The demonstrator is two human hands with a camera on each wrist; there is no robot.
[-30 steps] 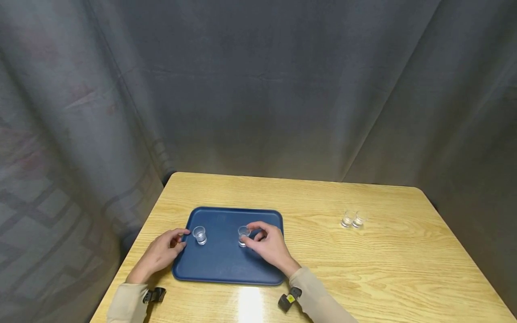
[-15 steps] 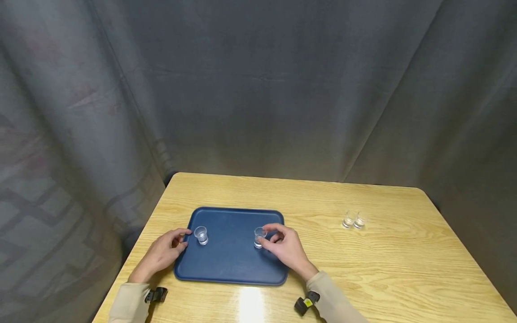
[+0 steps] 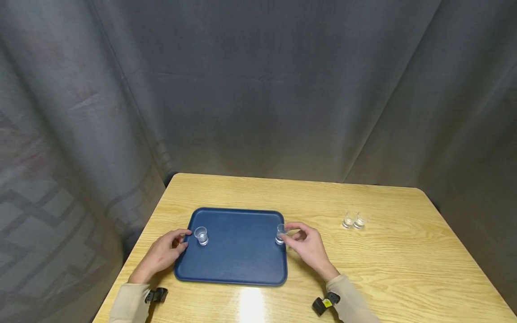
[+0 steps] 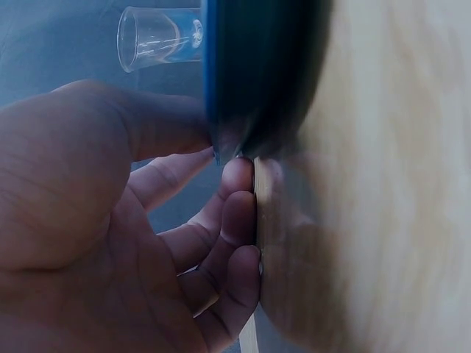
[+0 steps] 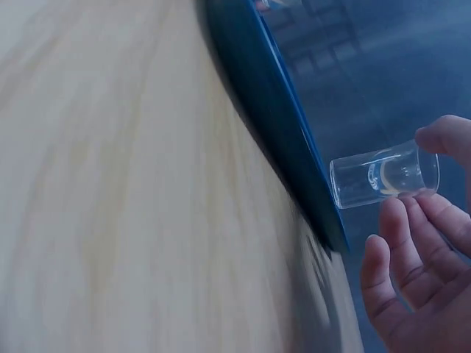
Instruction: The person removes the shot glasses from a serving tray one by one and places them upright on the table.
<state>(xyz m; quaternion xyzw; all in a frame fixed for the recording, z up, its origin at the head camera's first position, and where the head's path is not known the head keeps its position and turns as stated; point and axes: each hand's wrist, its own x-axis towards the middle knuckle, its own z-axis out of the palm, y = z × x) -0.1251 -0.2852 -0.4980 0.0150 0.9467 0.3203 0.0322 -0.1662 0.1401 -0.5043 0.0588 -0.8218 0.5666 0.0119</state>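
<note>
Between thumb and fingertips, my right hand (image 3: pixel 308 244) pinches a clear shot glass (image 5: pixel 379 176) near its mouth. The glass is upright at the right rim of the blue tray (image 3: pixel 238 264); whether its base touches the tray, I cannot tell. My left hand (image 3: pixel 161 253) rests at the tray's left edge, thumb and index fingertip on the rim, the other fingertips down by the tabletop in the left wrist view. A second shot glass (image 3: pixel 201 236) stands upright on the tray, close to the left hand.
Two more shot glasses, a left one (image 3: pixel 348 220) and a right one (image 3: pixel 359 220), stand side by side on the wooden table (image 3: pixel 387 269), right of the tray. Grey curtains (image 3: pixel 258 89) hang behind the table and along its sides.
My right hand has moved the pinched shot glass rightward across the tray, from right of its middle to the right rim. The left hand and the other glasses have stayed put.
</note>
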